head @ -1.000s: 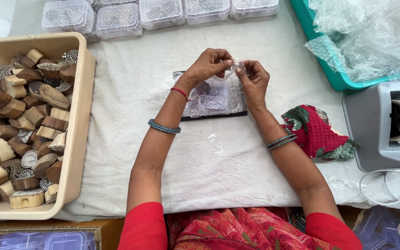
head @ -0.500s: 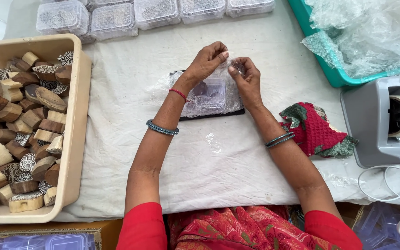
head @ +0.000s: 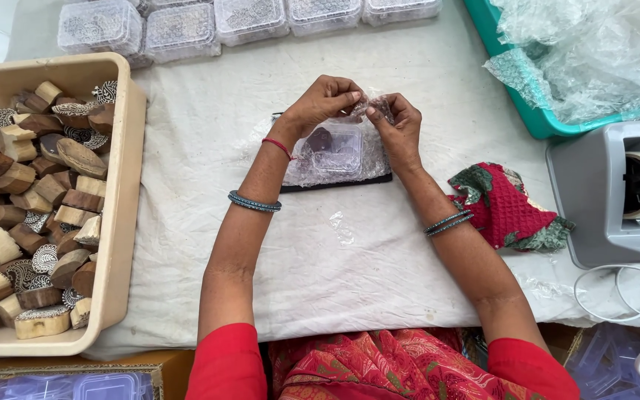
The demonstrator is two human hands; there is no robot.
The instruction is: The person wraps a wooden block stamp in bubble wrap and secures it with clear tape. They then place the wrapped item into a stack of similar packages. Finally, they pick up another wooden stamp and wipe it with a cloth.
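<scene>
Far left: beige tub [head: 124, 222] on the table [head: 379, 274], full of carved wooden blocks [head: 31, 200], some with patterned faces up

Top edge, left to centre: row of clear lidded boxes [head: 179, 31], each holding something patterned

Centre: white cloth covers the table. Left hand [head: 321, 104] and right hand [head: 394, 127] meet above a flat dark board [head: 335, 184]. Left fingers [head: 350, 96] are pinched narrow on the top edge of a piece of bubble wrap [head: 312, 167]; right fingers [head: 378, 112] are pinched narrow on the same edge, just beside the left. The wrap hangs from the fingers down onto the board. Inside it, a small clear box [head: 338, 152] with a dark block [head: 320, 138] next to it, both seen through the plastic

Wrists: red thread and blue bangles on the left arm, blue bangles on the right

Right of the hands: red and green folded cloth [head: 505, 211], lying near the right forearm

Far right: grey tape dispenser [head: 616, 192]; above it, a teal tray [head: 527, 111] heaped with loose bubble wrap
</scene>
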